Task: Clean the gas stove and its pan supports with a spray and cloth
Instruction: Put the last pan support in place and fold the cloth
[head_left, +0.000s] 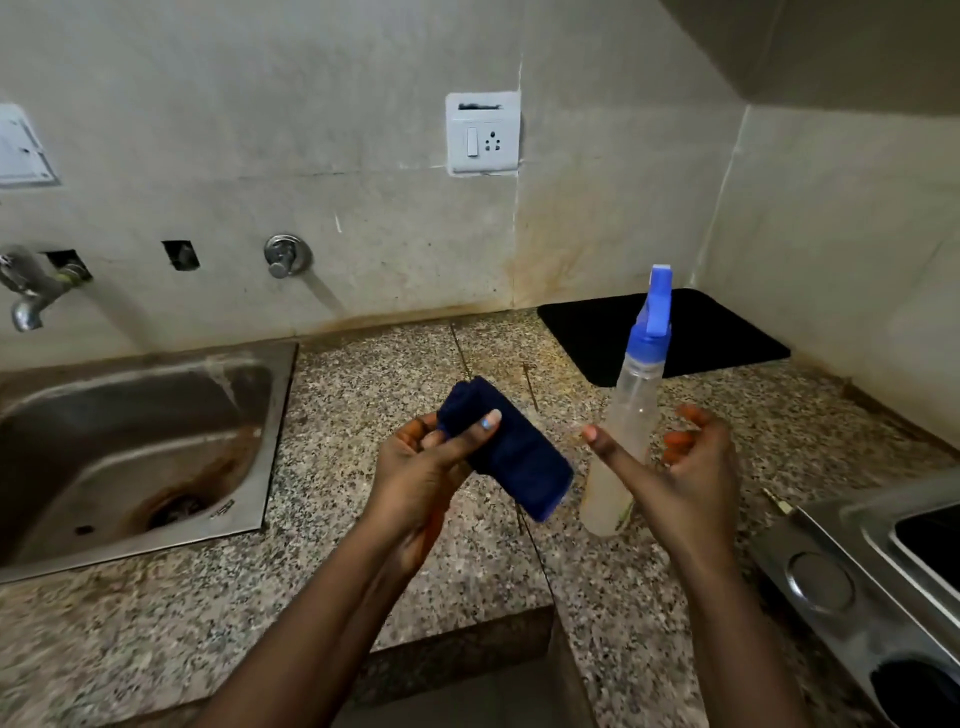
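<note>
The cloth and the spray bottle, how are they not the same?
The cloth is dark blue all over; the spray bottle is see-through with only a blue top. The cloth is soft and folded; the bottle is tall and stands upright. The left hand grips the cloth, while the right hand is open around the bottle, not gripping it. Both have blue on them.
</note>
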